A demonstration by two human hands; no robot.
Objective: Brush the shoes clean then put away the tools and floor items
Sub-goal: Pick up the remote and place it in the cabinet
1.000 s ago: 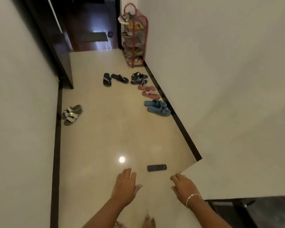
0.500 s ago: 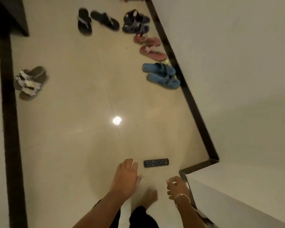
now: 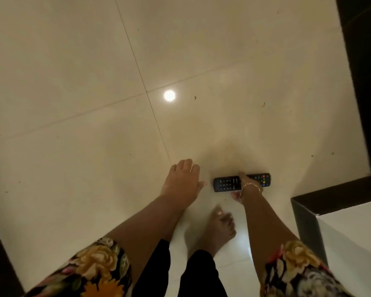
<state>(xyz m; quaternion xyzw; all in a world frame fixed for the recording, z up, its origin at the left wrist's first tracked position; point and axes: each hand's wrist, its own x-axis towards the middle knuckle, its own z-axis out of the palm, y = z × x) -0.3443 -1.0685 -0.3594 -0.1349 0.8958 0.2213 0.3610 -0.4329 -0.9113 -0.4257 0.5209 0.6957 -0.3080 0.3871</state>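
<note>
Remote control (image 3: 226,184) lay flat on the glossy cream floor (image 3: 77,108), its length running left to right, a little ahead of my bare foot (image 3: 217,230). My right grip (image 3: 248,183) came straight down on its middle, with one fingertip (image 3: 242,174) over the far edge and the thumb (image 3: 234,195) at the near edge, so the grip was clamped across the remote control from both sides. Whether it had lifted off the tiles at all, I could not tell. A thin bangle (image 3: 253,185) sat round that wrist. The coloured buttons (image 3: 264,179) showed at the right end, beyond my wrist. My left grip (image 3: 181,183) was wide, palm down with the fingers straight and slightly spread, and it held nothing. It was just beside the left end of the remote control and apart from it. Both floral sleeves (image 3: 99,269) ended above the elbows, and black trouser legs (image 3: 201,275) showed between them. A round lamp reflection (image 3: 169,95) shone on the floor further out, close to a tile joint (image 3: 137,67). A dark skirting band (image 3: 364,82) ran down the right side to a white wall corner (image 3: 351,224) near my right arm.
</note>
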